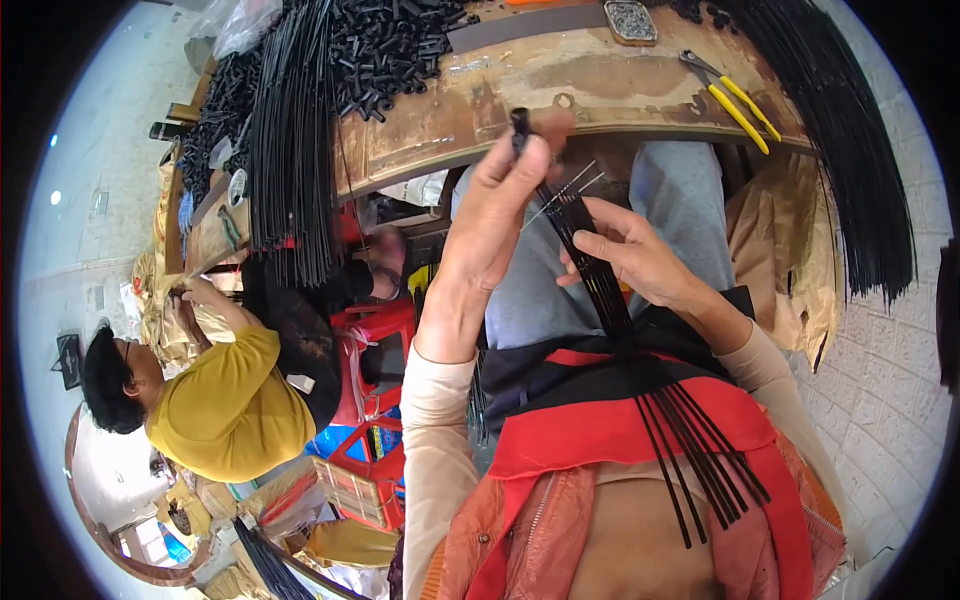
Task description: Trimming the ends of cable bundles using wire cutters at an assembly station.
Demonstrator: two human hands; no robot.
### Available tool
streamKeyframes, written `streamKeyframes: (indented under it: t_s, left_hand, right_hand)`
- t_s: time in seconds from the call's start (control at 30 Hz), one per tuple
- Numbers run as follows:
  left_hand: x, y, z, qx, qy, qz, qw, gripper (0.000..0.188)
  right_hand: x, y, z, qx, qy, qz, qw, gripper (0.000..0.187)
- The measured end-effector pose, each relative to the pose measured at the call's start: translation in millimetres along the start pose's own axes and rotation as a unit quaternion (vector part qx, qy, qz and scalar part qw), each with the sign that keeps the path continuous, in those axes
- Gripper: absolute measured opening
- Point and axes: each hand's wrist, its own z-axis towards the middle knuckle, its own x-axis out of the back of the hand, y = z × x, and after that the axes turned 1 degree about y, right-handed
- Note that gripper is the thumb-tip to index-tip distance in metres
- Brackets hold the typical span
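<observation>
My left hand (488,205) is raised near the table's front edge, thumb and fingers pinched on a short black tubular piece (520,124). Below it, my right hand (645,260) grips a bundle of thin black rods (604,295) between thumb and fingers. The rods run down across my lap and fan out over my red and black apron (540,430). A few thin bare wire tips (578,184) stick out at the bundle's upper end, crossing one another. Whether the black piece is joined to a rod I cannot tell; the fingers cover that spot.
On the worn wooden table (400,150) lie a heap of short black tubes (390,55), yellow-handled pliers (738,105) and a metal tin (630,22). Long black rods (295,140) hang over its left edge, others (840,130) at right. A person in yellow (235,405) sits left, beside red stools (375,350).
</observation>
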Motion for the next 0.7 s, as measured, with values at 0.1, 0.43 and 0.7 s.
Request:
streamKeyframes:
  t_s: [0.1,0.43,0.7]
  left_hand:
    - [9,4,1,0.065,-0.029,0.042,0.997,0.052]
    - [8,-7,-15,0.104,0.054,-0.096,0.989,0.042]
    - [13,-21,-13,0.015,0.123,-0.032,0.992,0.027]
  right_hand:
    - [1,2,0,-0.008,0.003,0.002,1.0,0.031]
    - [0,-1,4,-0.007,0.006,-0.003,1.0,0.029]
    - [-5,3,1,-0.009,0.014,-0.005,1.0,0.034]
